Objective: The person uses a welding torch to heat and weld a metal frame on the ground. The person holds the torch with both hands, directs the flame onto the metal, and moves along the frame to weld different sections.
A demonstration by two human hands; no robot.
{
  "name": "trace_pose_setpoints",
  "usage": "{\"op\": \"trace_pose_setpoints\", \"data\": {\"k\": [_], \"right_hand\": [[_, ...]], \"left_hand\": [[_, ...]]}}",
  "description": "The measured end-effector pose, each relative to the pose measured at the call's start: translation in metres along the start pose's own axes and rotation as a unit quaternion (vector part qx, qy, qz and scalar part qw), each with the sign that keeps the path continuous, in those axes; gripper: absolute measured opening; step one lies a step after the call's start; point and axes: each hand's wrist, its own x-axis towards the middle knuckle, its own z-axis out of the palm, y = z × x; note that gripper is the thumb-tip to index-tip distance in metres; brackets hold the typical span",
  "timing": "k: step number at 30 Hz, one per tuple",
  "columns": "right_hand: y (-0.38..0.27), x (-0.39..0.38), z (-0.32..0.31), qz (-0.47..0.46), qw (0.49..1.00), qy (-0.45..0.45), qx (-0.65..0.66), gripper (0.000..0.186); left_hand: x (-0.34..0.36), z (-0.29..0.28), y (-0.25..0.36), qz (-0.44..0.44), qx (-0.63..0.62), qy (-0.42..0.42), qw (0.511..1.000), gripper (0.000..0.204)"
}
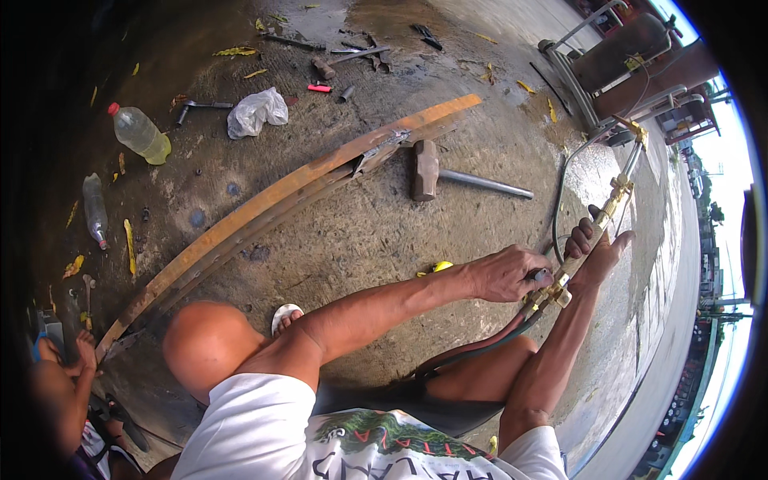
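A brass cutting torch slants up and away at my right, its angled head at the far end. My right hand is wrapped round its handle. At the near end, my left hand is closed at the brass valve block; the fingertips partly hide what they pinch there. Red and green hoses run from that end down across my leg. Left of the torch, a sledgehammer lies on the concrete. Beyond it, a long rusty steel bar stretches across the ground, looking bowed in this view.
Hand tools, a white plastic bag and bottles lie beyond the bar. A cart with a gas cylinder stands far right, a dark hose nearby. Another person's hand is by the bar's left end.
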Motion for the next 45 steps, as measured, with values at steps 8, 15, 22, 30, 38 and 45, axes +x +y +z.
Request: {"op": "trace_pose_setpoints", "data": {"k": [8, 15, 22, 30, 38, 45], "right_hand": [[-0.001, 0.004, -0.020, 0.033, 0.999, -0.003, 0.017, 0.090], [-0.003, -0.006, -0.011, 0.003, 0.998, -0.001, -0.056, 0.091], [-0.011, -0.014, -0.006, -0.011, 0.996, 0.009, -0.093, 0.090], [-0.005, -0.027, 0.012, 0.062, 0.983, 0.005, -0.175, 0.087], [0.034, -0.057, 0.041, 0.210, 0.914, -0.085, -0.337, 0.073], [0.068, -0.076, 0.033, -0.026, 0.849, -0.267, -0.455, 0.038]], "left_hand": [[0.007, 0.024, 0.014, -0.107, 0.007, 0.043, 0.993, 0.029], [0.003, 0.031, 0.014, -0.124, -0.010, 0.057, 0.991, 0.041], [0.012, 0.019, 0.017, -0.294, -0.185, -0.048, 0.937, 0.048], [0.034, -0.031, 0.009, -0.220, 0.243, 0.027, 0.944, 0.048], [0.039, -0.038, 0.068, -0.058, 0.278, 0.292, 0.913, 0.041], [0.019, -0.027, 0.089, -0.036, 0.242, 0.254, 0.936, 0.039]]}}
